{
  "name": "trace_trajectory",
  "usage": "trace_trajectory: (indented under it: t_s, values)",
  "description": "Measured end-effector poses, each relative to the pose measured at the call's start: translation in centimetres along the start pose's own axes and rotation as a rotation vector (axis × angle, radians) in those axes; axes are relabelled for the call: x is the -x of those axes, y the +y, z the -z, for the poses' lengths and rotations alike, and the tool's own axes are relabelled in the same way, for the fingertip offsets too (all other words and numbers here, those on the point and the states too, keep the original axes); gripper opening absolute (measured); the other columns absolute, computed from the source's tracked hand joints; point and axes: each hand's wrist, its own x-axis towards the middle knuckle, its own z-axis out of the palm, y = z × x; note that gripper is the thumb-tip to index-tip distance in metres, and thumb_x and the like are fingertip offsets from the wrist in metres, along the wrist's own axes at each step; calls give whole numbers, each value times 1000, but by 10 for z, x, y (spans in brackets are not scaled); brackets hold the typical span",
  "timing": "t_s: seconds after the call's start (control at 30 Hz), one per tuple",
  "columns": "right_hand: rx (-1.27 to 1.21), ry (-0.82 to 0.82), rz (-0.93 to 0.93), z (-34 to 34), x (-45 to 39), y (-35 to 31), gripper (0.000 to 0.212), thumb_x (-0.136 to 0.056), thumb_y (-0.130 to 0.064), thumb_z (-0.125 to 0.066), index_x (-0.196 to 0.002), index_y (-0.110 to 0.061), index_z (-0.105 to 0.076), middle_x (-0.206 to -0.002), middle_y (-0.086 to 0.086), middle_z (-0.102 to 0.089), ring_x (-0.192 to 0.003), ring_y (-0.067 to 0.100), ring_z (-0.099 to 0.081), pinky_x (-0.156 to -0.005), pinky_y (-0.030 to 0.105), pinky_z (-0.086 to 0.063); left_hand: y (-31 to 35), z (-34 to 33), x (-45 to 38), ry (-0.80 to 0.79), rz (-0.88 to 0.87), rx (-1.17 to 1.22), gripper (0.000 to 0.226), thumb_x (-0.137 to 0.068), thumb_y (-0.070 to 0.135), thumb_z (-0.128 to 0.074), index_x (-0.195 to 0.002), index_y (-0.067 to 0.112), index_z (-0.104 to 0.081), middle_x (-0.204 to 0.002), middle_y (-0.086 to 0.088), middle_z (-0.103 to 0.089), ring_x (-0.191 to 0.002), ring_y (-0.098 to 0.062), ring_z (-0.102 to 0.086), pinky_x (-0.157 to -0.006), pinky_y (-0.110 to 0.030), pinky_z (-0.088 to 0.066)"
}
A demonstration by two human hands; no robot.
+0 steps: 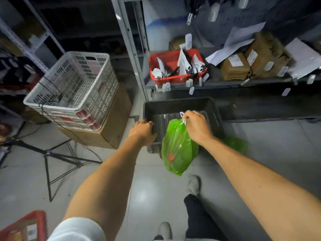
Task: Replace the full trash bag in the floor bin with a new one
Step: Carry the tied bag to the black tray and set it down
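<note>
A black rectangular floor bin (pixel 175 106) stands on the tiled floor below a metal shelf. My left hand (pixel 143 130) grips its near left rim. My right hand (pixel 197 126) pinches the gathered top of a full green trash bag (pixel 177 148), which hangs lifted above the bin's front edge; something orange shows through its lower part. A second piece of green plastic (pixel 237 144) lies on the floor to the right of the bin, partly hidden by my right forearm.
A white perforated crate (pixel 73 89) sits on cardboard boxes (pixel 111 126) to the left. A black wire stand (pixel 57 157) is on the floor. The shelf holds a red basket (pixel 175 66) and brown parcels (pixel 234 68). My feet (pixel 193 184) stand close before the bin.
</note>
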Motion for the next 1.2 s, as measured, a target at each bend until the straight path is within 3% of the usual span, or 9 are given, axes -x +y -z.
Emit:
trace_trajectory:
  t_s: [0.2, 0.33, 0.53, 0.7, 0.97, 1.2]
  values:
    - [-76, -66, 77, 6, -95, 1, 22, -85, 1, -56, -85, -19, -64, -97, 3, -66, -90, 26, -61, -73, 37, -47, 20, 21, -69, -38, 97, 60, 59, -90, 41, -55, -144, 22, -43, -139, -11, -50, -129, -34, -45, -102, -46, -43]
    - [-60, -95, 118, 1, -144, -3, 15, -86, -3, -60, -88, -17, -65, -99, 6, -68, -93, 28, -63, -79, 37, -47, 20, 35, -103, -18, 137, 96, 55, -90, 38, -55, -141, 21, -46, -136, -12, -52, -126, -34, -47, -99, -43, -44]
    - [-42, -167, 115, -22, -191, 5, 16, -86, 1, -58, -87, -14, -64, -98, 6, -68, -90, 26, -63, -72, 30, -41, -22, 48, -146, -33, 215, 135, 52, -91, 38, -53, -140, 22, -47, -138, -13, -51, -127, -36, -46, -102, -47, -44]
    - [22, -193, 71, -58, -229, 8, 17, -85, 0, -59, -88, -16, -65, -100, 7, -68, -91, 29, -63, -74, 35, -47, -51, 49, -189, -19, 183, 146, 52, -90, 37, -55, -139, 20, -48, -143, -12, -48, -129, -36, -45, -104, -47, -44]
    - [101, -222, -25, -126, -293, 34, 20, -84, 4, -57, -88, -14, -67, -102, 12, -68, -92, 32, -64, -76, 35, -46, -90, 12, -259, -100, 157, 161, 49, -92, 35, -51, -138, 18, -46, -134, -15, -54, -123, -36, -49, -99, -47, -46]
    - [127, -222, -42, -186, -300, 46, 18, -87, -1, -56, -90, -15, -66, -100, 11, -67, -93, 32, -63, -75, 32, -45, -112, -32, -296, -150, 163, 185, 48, -93, 34, -51, -139, 19, -46, -135, -13, -53, -123, -35, -49, -98, -46, -44]
